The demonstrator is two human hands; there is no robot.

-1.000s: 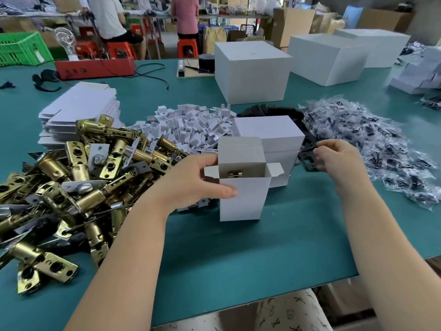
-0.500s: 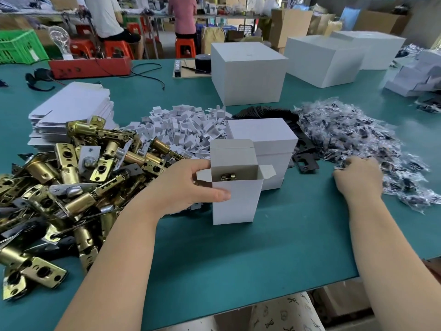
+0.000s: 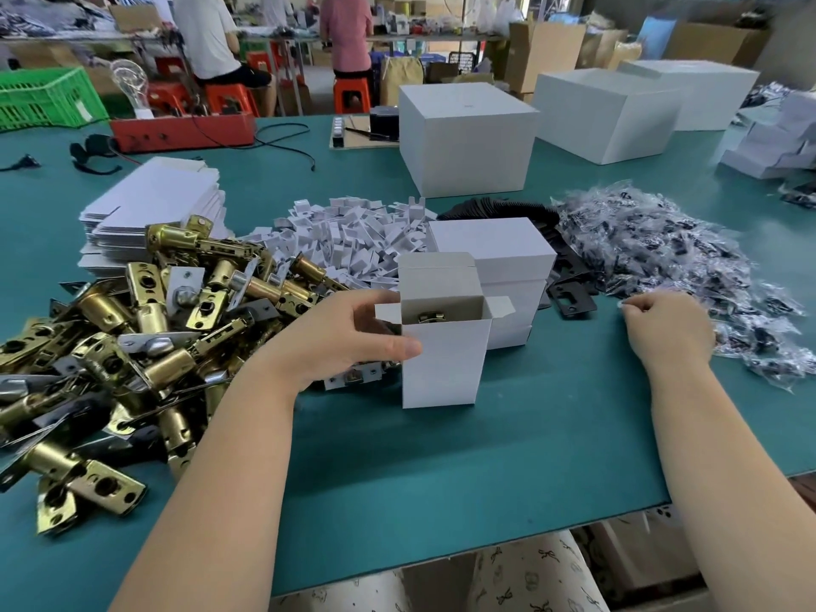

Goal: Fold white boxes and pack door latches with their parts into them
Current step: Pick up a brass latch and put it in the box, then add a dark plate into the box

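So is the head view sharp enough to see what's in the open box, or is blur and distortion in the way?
Head view: the open white box is sharp, a brass latch showing inside; lighting is even, without harsh glare; the right hand on the bag pile is slightly motion-blurred; wide-angle distortion bends the table edge.

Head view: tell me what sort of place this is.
Most likely a small packing workshop: a heap of brass door latches, stacks of flat white box blanks on a green worktable, and other workers on stools at benches behind.
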